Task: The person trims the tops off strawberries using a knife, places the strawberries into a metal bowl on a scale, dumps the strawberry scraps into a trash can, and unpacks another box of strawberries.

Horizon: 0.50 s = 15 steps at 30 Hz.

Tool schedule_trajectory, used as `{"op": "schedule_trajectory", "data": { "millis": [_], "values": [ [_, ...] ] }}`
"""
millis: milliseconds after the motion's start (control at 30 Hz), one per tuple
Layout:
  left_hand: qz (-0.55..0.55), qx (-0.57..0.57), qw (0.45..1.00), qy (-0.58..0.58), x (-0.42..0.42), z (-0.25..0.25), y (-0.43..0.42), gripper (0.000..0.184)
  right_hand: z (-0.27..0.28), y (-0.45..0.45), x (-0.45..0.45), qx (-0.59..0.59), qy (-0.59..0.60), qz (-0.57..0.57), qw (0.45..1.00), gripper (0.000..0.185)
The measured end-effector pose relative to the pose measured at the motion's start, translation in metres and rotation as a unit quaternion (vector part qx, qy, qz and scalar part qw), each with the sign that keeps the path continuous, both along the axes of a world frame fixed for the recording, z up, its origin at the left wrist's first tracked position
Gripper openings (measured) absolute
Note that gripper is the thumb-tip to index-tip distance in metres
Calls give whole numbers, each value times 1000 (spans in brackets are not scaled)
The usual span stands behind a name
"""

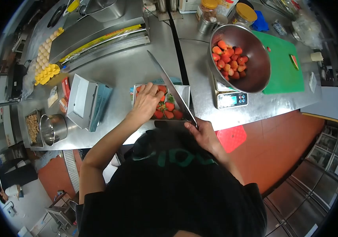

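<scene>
My right hand (205, 132) grips the handle of a long knife (170, 85), its blade slanting up and left across a small box (184, 91) of strawberries. Red strawberries (169, 112) with green leaves lie in the front of that box. Over its left half, my left hand (147, 102) reaches in from above, fingers bent around a strawberry (162, 97) that is partly hidden under them. To the right, a large metal bowl (257, 59) holds many strawberries with their leaves cut off, and it rests on a digital scale (232, 99).
A green cutting board (283, 83) lies right of the bowl with a small red-and-green piece on it. At left stand white boxes (80, 98), a steel pot (54, 128) and egg trays (47, 75). A film-wrap dispenser (105, 43) sits behind; jars (244, 14) stand at the back.
</scene>
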State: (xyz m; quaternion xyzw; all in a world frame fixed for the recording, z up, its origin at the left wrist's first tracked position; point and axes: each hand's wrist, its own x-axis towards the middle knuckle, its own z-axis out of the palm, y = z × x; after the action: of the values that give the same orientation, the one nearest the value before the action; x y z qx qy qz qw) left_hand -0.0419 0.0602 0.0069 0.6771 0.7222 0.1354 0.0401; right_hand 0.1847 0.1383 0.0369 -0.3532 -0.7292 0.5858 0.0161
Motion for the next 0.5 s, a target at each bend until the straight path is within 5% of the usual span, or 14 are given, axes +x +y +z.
{"op": "schedule_trajectory", "data": {
  "millis": [400,500],
  "values": [
    [6,44,994,-96,8,6,0,35,0,-9,-3,80,4,-22,997,23],
    [142,53,912,-382,18,21,-12,37,8,-12,-9,110,23,-50,992,20]
  ]
}}
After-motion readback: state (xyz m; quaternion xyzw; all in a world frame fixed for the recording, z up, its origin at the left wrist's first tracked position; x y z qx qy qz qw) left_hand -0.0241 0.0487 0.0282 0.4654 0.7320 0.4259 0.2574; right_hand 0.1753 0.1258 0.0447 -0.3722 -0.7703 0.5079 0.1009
